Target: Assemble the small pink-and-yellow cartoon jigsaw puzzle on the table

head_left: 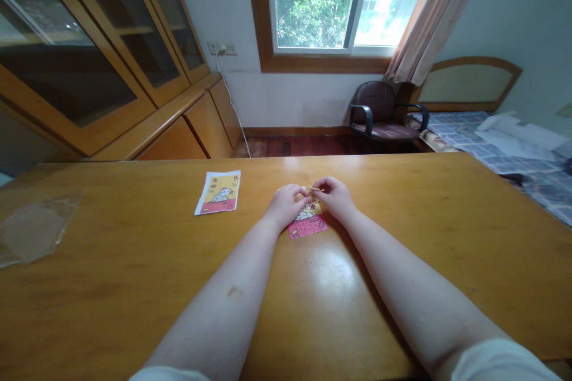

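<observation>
A small jigsaw puzzle [308, 227], pink below and yellow above with a white cartoon animal, lies on the wooden table between my hands. My left hand [288, 207] covers its upper left part, fingers curled and pressed together at the puzzle. In a pinch at the puzzle's upper edge, my right hand [336, 196] has a small yellowish puzzle piece [317, 190] at its fingertips. The fingertips of both hands nearly meet there, and they hide much of the puzzle's top. To the left lies a picture sheet [218, 193] with a matching design and white border.
A clear plastic bag [36, 229] lies flat at the left of the table [179, 286]. Beyond the far edge stand a glass-doored cabinet [147, 41], an armchair [379, 110] and a bed [473, 131]. A white cable [232, 101] hangs from a wall socket.
</observation>
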A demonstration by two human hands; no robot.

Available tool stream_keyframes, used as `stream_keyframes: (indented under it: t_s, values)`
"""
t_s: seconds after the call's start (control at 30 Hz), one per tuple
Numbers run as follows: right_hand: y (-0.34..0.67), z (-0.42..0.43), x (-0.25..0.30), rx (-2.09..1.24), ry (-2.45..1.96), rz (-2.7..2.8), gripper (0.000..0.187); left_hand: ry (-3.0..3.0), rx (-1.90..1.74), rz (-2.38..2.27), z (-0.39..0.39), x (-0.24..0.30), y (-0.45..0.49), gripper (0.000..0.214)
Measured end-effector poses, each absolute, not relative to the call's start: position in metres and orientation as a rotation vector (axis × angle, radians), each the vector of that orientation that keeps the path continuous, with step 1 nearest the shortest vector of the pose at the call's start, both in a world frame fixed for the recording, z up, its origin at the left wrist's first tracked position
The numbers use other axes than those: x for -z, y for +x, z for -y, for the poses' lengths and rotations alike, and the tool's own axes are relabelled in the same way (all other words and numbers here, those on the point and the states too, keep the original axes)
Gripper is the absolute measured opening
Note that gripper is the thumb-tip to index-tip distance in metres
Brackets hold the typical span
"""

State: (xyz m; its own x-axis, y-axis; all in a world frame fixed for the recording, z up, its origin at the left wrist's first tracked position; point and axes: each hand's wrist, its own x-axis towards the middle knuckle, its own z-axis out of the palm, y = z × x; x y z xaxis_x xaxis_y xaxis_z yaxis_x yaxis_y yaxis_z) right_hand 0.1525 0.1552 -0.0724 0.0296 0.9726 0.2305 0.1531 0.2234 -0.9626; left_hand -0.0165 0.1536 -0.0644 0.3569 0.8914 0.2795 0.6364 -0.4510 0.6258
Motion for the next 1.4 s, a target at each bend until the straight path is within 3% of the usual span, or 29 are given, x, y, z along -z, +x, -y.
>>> stream_keyframes:
  t_s: [0.47,0.97,1.13,1.27,1.4]
  values:
    - [0.158,-0.157,0.075,-0.705,-1.264,1.505,0.006,2.178,-0.8,-1.366,-0.154,0.063,-0.017,0.012]
    - [0.165,-0.158,0.072,-0.498,-1.707,1.665,0.012,2.004,-0.679,-2.087,-0.153,0.058,-0.027,0.025]
    - [0.165,-0.158,0.073,-0.258,-1.558,1.876,0.025,2.017,-0.571,-2.127,-0.153,0.062,-0.028,0.036]
    - [0.161,-0.156,0.074,-0.253,-1.339,2.164,0.031,2.031,-0.696,-1.928,-0.16,0.072,-0.029,0.037]
    - [0.16,-0.157,0.075,-0.297,-1.305,2.257,0.023,2.058,-0.76,-1.774,-0.166,0.077,-0.029,0.04]
